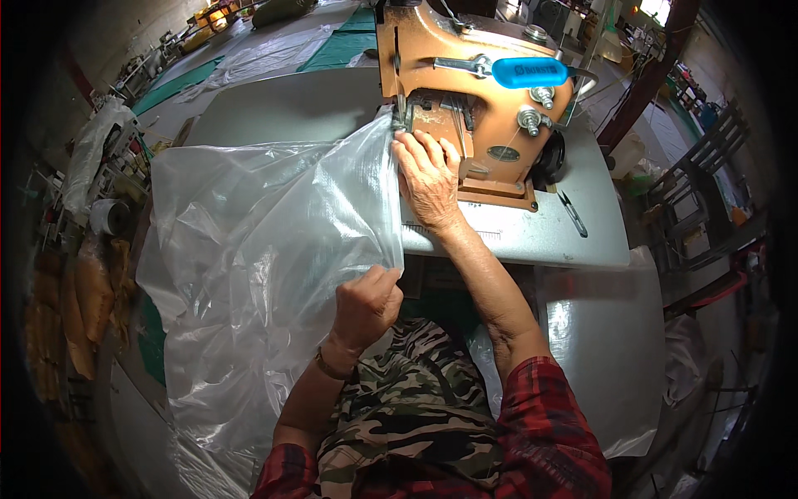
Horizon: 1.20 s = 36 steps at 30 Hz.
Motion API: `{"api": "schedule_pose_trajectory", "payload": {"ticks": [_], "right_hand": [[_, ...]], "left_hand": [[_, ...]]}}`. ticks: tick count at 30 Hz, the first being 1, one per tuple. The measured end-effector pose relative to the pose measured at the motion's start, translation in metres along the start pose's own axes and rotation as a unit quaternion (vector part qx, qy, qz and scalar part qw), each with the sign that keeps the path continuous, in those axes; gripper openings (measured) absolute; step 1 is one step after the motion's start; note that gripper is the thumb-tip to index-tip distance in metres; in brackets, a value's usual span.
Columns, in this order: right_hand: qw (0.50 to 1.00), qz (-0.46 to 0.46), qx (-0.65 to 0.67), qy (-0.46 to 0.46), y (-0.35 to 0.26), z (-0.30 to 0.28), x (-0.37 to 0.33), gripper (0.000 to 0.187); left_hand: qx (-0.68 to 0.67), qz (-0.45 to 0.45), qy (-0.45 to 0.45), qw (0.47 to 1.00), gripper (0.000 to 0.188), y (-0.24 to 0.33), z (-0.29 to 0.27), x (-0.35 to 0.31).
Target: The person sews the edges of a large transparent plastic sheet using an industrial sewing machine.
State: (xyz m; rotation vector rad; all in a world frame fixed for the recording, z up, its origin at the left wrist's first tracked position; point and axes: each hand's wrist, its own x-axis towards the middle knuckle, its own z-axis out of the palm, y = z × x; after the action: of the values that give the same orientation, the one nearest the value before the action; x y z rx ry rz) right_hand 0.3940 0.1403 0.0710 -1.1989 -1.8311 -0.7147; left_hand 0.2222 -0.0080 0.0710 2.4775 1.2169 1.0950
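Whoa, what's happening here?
A person is at an orange sewing machine with a big, see-through plastic sheet. Their left hand grips the sheet's edge near the front of the table. Their right hand is farther up that edge, fingers close to the needle area. Small snips lie to the machine's right.

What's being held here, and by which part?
The left hand grips the plastic sheet at the near end of its right edge. The right hand is on that edge near the sewing machine; whether it pinches is unclear.
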Motion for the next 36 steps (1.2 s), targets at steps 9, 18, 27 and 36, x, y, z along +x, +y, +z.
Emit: {"api": "schedule_pose_trajectory", "payload": {"ticks": [9,18,27,36], "right_hand": [[1.0,-0.008,0.021,0.017,0.001,-0.001,0.003,0.036],[0.999,-0.002,0.052,0.004,0.002,-0.006,0.002,0.04],[0.993,0.058,0.081,0.06,-0.012,-0.017,-0.013,0.041],[0.844,0.204,0.496,-0.03,-0.113,-0.005,-0.067,0.023]], "left_hand": [[0.056,0.03,0.003,0.998,0.02,-0.005,-0.005,0.021],[0.141,0.035,0.022,0.989,0.03,-0.001,-0.015,0.034],[0.13,0.005,0.07,0.989,0.028,0.016,-0.025,0.05],[0.057,-0.05,0.063,0.995,0.013,0.027,-0.017,0.055]]}}
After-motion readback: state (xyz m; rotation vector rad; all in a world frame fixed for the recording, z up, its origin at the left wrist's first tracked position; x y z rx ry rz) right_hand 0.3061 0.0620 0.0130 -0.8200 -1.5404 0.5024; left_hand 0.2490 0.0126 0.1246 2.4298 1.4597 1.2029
